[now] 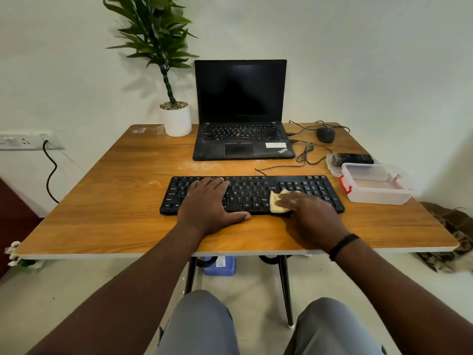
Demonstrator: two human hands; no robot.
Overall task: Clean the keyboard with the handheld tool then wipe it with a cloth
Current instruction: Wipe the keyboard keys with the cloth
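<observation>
A soft yellow cloth (277, 202) lies on the matt black plastic keyboard (252, 193), atop the smooth wood-grain table (122, 201).

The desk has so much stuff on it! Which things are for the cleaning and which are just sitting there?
For the cleaning:
keyboard
yellow cloth, pressed down by the right hand
left hand, flat on the keys

Just sitting there:
laptop
potted plant
mouse
clear plastic box
</observation>
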